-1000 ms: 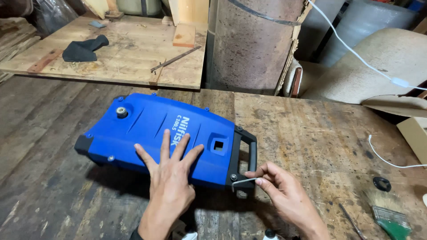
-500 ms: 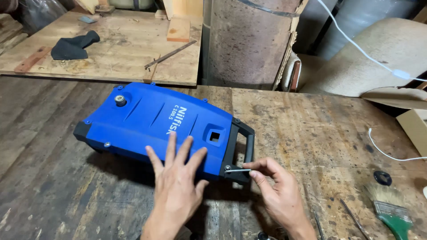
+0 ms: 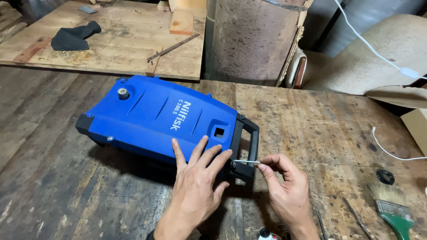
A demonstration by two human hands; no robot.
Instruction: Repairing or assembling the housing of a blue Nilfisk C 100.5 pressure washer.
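Two hands at the near edge, both the person's own. Left hand (image 3: 195,182) lies flat, fingers spread wide, palm pressing the near edge of the blue casing (image 3: 155,118); it grips nothing and looks placed to pin the casing so it does not slide. Right hand (image 3: 284,189) has thumb and forefinger pinched narrow on one thin metal rod (image 3: 247,162), held level with its tip at the near corner of the black handle (image 3: 247,149), where the handle meets the casing. A light pinch suits so slim a tool, probably for fine aiming at a small hole or fastener there; the exact spot is too small to tell.

The casing, one piece, lies flat on the worn wooden tabletop (image 3: 320,120), about the middle, long side running up to the left, handle end nearest the hands. One brass-coloured fitting (image 3: 123,93) sits near its far end, one square opening (image 3: 219,132) near the handle.

Right of the hands: one green-handled brush (image 3: 393,213), one small black ring (image 3: 385,176), two thin metal rods (image 3: 353,218) lying loose. A small dark-capped bottle (image 3: 266,234) shows at the bottom edge.

Farther off: a plywood board (image 3: 111,44) carrying one black glove (image 3: 73,38) and one wood block (image 3: 182,22); one rusty drum (image 3: 255,40); one white cable (image 3: 373,51).
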